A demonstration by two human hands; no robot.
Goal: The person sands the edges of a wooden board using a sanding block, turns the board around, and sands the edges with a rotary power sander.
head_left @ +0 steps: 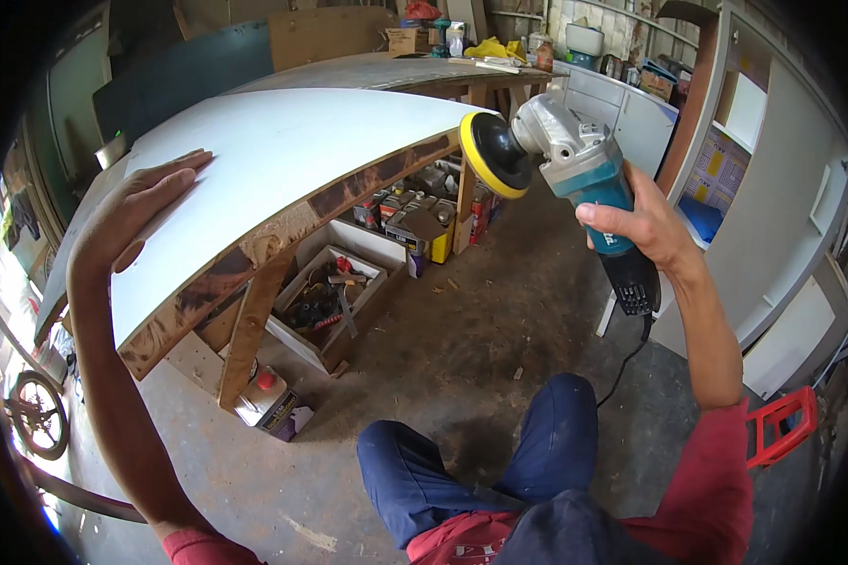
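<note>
My right hand [645, 221] is wrapped round the teal body of an angle grinder [570, 151], lifted off the right end of the workbench. Its silver head carries a round black backing pad with a yellow rim [490, 155], tilted on edge near the bench corner. A black power cord runs from its rear down past my knee. Flat on a large white panel [283, 141] rests my left hand [155, 193], fingers stretched out and holding nothing. The panel lies across a rough wooden workbench [273, 235].
Under the bench are a wooden drawer of tools [330, 292], several cans [424, 221] and a metal can with a red cap [271, 400]. A grey cabinet [787, 198] leans at right, above a red plastic stool [782, 428]. A wheel [38, 414] is at far left.
</note>
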